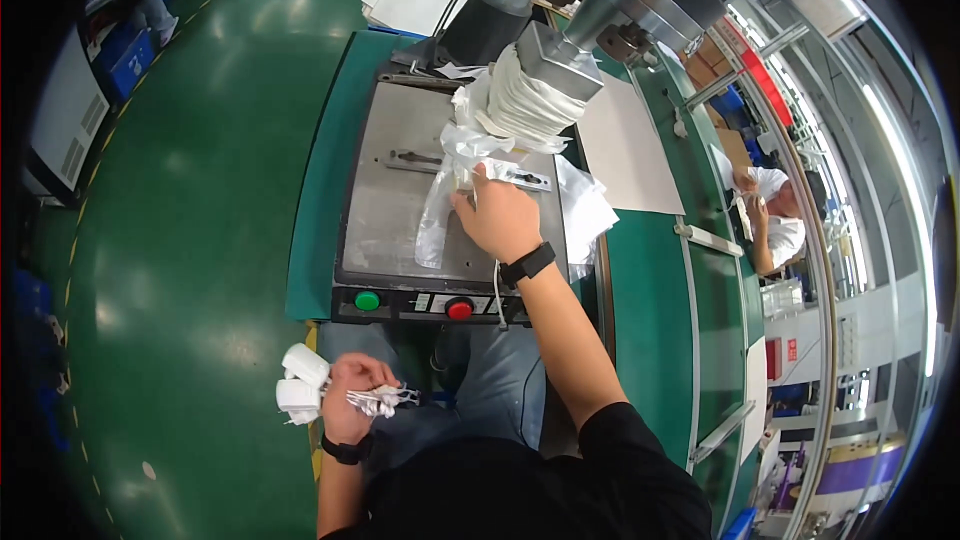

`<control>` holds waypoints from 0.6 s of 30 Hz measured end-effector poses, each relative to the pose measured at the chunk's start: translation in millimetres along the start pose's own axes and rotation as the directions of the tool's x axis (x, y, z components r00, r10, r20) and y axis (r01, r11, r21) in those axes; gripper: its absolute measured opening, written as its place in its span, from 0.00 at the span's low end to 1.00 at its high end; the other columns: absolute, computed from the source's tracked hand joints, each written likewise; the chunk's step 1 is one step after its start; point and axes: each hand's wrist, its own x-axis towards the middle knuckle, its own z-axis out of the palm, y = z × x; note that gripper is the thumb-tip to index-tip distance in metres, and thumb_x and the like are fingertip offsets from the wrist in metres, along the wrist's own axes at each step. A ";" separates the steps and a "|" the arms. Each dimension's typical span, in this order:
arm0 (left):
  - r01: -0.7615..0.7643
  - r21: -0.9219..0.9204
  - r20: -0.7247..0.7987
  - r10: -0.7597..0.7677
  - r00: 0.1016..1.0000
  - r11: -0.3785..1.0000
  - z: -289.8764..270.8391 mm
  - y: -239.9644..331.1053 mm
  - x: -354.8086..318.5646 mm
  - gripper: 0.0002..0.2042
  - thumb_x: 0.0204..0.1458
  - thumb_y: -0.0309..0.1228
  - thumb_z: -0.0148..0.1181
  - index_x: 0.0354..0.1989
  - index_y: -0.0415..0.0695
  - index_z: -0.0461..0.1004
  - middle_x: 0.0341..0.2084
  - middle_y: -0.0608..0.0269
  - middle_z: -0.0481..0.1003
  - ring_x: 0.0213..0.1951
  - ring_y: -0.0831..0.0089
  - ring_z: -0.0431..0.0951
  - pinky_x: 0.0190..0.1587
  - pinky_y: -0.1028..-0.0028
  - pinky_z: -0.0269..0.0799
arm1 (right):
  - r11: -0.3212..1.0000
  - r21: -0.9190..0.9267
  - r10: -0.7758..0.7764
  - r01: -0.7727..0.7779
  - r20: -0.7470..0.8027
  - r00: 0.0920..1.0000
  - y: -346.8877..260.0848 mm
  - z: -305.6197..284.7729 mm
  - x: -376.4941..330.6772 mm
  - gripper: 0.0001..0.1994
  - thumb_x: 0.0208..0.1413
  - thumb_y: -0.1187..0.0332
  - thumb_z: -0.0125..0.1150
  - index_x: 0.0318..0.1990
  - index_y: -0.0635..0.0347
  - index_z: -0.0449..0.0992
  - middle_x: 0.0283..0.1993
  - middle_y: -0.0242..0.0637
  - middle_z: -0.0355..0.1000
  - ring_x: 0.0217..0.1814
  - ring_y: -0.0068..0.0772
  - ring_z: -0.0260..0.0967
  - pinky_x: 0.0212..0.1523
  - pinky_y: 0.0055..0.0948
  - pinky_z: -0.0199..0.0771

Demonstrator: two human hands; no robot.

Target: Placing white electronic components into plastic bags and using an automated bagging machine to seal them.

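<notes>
clear plastic bag point(438, 202) at frame centre pinched by right hand point(497, 217) on the metal plate point(400, 190); left hand point(352, 395), lower left, clenched on white parts point(300, 380).

Right hand point(497, 220) presses clear bag point(440, 202) onto metal plate point(395, 210).

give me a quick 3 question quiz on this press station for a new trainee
1. True or false: the right hand rests on the metal plate of the machine, on a clear plastic bag.
2. What does the left hand hold? A) two small white blocks with crumpled plastic B) a screwdriver C) nothing
3. Fill in: on the machine's front panel, the green button sits to the ___ of the red button.

Key: 1 true; 2 A, the white blocks stick out beside the fist; 3 left.
</notes>
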 end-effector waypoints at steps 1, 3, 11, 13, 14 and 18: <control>-0.066 0.046 -0.013 0.067 0.998 0.997 4.7 5.6 7.3 0.21 0.70 0.44 0.40 0.42 0.37 0.72 0.28 0.53 0.73 0.34 0.61 0.75 0.46 0.62 0.71 | 1.000 -0.005 -0.025 0.025 0.013 1.000 1.2 -5.4 -1.9 0.26 0.60 0.52 0.60 0.53 0.68 0.77 0.31 0.51 0.78 0.35 0.56 0.78 0.38 0.46 0.78; -0.125 0.099 -0.010 0.127 0.992 0.987 9.9 12.6 23.1 0.20 0.70 0.44 0.40 0.41 0.37 0.71 0.31 0.52 0.74 0.37 0.60 0.75 0.47 0.62 0.71 | 0.999 -0.006 -0.037 0.037 0.018 0.999 11.5 -13.7 -0.6 0.27 0.60 0.50 0.60 0.54 0.68 0.77 0.31 0.51 0.78 0.35 0.56 0.78 0.38 0.45 0.78; -0.184 0.405 -0.056 0.225 0.973 0.896 -4.8 16.6 72.9 0.18 0.69 0.40 0.43 0.38 0.36 0.71 0.37 0.51 0.75 0.44 0.60 0.77 0.56 0.59 0.71 | 0.860 0.506 0.038 -0.063 0.060 0.997 83.3 -60.4 -90.2 0.16 0.64 0.59 0.61 0.39 0.68 0.78 0.29 0.42 0.77 0.32 0.33 0.75 0.34 0.31 0.73; -0.190 0.301 0.002 0.198 0.980 0.935 -5.1 20.3 81.6 0.17 0.69 0.39 0.43 0.38 0.36 0.71 0.37 0.51 0.76 0.45 0.59 0.78 0.58 0.58 0.70 | 0.701 0.653 0.228 -0.285 0.174 0.958 96.1 -48.3 -152.1 0.17 0.67 0.62 0.59 0.29 0.66 0.75 0.26 0.37 0.73 0.30 0.21 0.71 0.31 0.26 0.70; -0.186 0.246 0.039 0.182 0.983 0.951 -3.1 20.2 87.9 0.17 0.69 0.38 0.44 0.38 0.36 0.71 0.37 0.51 0.76 0.45 0.59 0.78 0.59 0.57 0.70 | 0.571 0.765 0.286 -0.297 0.154 0.946 107.4 -26.5 -178.3 0.19 0.68 0.62 0.58 0.24 0.64 0.73 0.24 0.35 0.72 0.28 0.17 0.69 0.29 0.25 0.68; -0.193 0.253 -0.016 0.204 0.979 0.948 -8.5 21.2 83.1 0.15 0.68 0.37 0.45 0.38 0.37 0.72 0.37 0.52 0.76 0.44 0.58 0.79 0.58 0.56 0.71 | 0.384 0.907 0.333 -0.171 0.037 0.942 92.3 53.0 -203.2 0.20 0.66 0.63 0.59 0.21 0.63 0.73 0.21 0.32 0.70 0.25 0.20 0.66 0.25 0.27 0.65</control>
